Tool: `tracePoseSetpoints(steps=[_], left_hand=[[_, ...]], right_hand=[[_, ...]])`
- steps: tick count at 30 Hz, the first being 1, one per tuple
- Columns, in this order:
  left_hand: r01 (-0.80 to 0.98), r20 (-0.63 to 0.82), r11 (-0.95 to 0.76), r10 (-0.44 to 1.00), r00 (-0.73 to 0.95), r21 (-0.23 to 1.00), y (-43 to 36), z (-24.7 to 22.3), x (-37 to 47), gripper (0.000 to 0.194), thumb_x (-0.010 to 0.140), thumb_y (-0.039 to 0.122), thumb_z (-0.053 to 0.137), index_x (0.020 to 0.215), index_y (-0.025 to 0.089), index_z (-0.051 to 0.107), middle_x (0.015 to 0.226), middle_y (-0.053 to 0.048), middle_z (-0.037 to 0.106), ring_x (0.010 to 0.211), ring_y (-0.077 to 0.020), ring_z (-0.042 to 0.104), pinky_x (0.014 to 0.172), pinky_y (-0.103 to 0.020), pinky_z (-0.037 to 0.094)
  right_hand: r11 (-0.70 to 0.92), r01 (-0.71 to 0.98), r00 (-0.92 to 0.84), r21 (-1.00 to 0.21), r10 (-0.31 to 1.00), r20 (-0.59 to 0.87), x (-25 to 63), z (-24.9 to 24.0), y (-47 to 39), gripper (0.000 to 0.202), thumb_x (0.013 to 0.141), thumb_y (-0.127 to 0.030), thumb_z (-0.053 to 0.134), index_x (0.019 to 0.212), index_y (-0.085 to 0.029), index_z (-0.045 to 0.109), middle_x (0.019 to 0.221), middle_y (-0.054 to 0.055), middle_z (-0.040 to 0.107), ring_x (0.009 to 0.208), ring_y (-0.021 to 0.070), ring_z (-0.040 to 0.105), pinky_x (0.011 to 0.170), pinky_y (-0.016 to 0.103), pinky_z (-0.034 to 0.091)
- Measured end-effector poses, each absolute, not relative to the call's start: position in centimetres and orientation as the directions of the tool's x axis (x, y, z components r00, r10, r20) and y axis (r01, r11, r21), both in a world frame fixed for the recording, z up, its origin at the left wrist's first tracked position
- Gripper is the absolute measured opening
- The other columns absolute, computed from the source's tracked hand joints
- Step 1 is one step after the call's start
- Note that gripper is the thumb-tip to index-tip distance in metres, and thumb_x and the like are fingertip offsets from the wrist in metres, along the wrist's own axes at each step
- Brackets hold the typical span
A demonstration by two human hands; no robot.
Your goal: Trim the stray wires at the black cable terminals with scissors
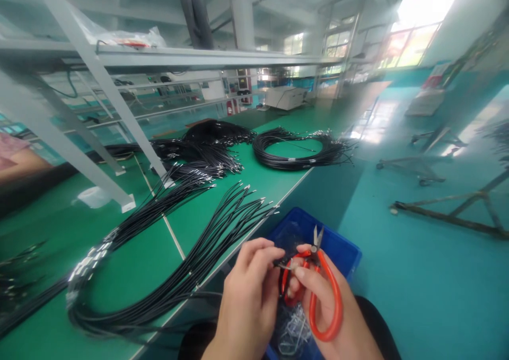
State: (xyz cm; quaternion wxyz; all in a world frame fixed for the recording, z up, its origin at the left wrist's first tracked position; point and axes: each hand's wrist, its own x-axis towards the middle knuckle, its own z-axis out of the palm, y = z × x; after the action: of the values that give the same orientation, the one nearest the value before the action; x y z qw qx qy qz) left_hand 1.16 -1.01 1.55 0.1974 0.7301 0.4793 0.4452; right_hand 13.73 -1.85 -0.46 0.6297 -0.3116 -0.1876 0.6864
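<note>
My left hand (251, 286) is closed in a pinch on the end of a thin black cable (280, 263). Red-handled scissors (338, 309) rest in my right hand (348, 317), their short blades pointing up and slightly apart. My right thumb and fingertips also meet at the cable's tip, close to my left fingers. What exactly sits between those fingertips is too small to make out. On the green table to the left, a bundle of black cables (159, 296) curves round, with pale metal tips at its ends and clear wrapping (89, 262) around its bend.
Below my hands stands a blue bin (350, 251) with clear plastic scraps (294, 331) inside. A coiled cable bundle (274, 161) and a heap of black cables (214, 132) lie farther along the table (234, 177). White shelf posts (115, 89) rise at left; another person's arm (19, 161) shows there.
</note>
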Motion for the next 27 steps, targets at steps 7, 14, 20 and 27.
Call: tracePoseSetpoints(steps=[7,14,20,27], left_hand=[[0.733,0.564,-0.47,0.813,0.143,0.491,-1.1,1.3,0.7,0.019,0.085,0.012,0.048,0.088,0.022,0.064,0.102,-0.008,0.06,0.085,-0.0182,0.061,0.072,-0.026,0.048],[0.171,0.113,-0.14,0.981,0.161,0.975,-1.7,1.2,1.6,0.007,0.082,0.021,0.056,0.08,0.017,0.061,0.07,-0.001,0.064,0.064,-0.0136,0.059,0.061,-0.02,0.047],[0.011,-0.023,0.022,0.993,0.119,1.0,-1.4,0.7,1.9,0.015,0.077,0.028,0.063,0.072,0.015,0.062,0.062,0.001,0.057,0.053,-0.0087,0.046,0.049,-0.017,0.038],[-0.059,-0.029,0.032,0.998,0.056,0.998,-1.4,0.5,2.0,0.021,0.073,0.032,0.067,0.068,0.013,0.061,0.058,0.002,0.053,0.048,-0.0071,0.043,0.046,-0.016,0.035]], right_hand=[[-0.14,-0.765,-0.022,-0.629,0.981,-0.191,13.3,-0.4,-1.6,0.026,0.076,-0.016,0.065,0.097,-0.021,0.05,0.068,-0.003,0.058,0.057,0.0128,0.054,0.053,0.023,0.044],[-0.13,-0.775,-0.012,-0.618,0.981,-0.192,13.1,0.3,-1.7,0.027,0.076,-0.016,0.064,0.098,-0.021,0.05,0.063,-0.004,0.058,0.056,0.0108,0.051,0.057,0.022,0.042],[-0.095,-0.662,0.08,-0.743,0.977,-0.196,13.2,0.8,-1.4,0.035,0.07,-0.02,0.07,0.099,-0.021,0.05,0.077,-0.001,0.064,0.055,0.009,0.05,0.053,0.02,0.042],[-0.033,-0.505,0.168,-0.862,0.976,-0.136,13.5,1.0,-1.0,0.032,0.069,-0.022,0.069,0.096,-0.021,0.051,0.066,-0.005,0.058,0.048,0.0081,0.047,0.045,0.018,0.038]])
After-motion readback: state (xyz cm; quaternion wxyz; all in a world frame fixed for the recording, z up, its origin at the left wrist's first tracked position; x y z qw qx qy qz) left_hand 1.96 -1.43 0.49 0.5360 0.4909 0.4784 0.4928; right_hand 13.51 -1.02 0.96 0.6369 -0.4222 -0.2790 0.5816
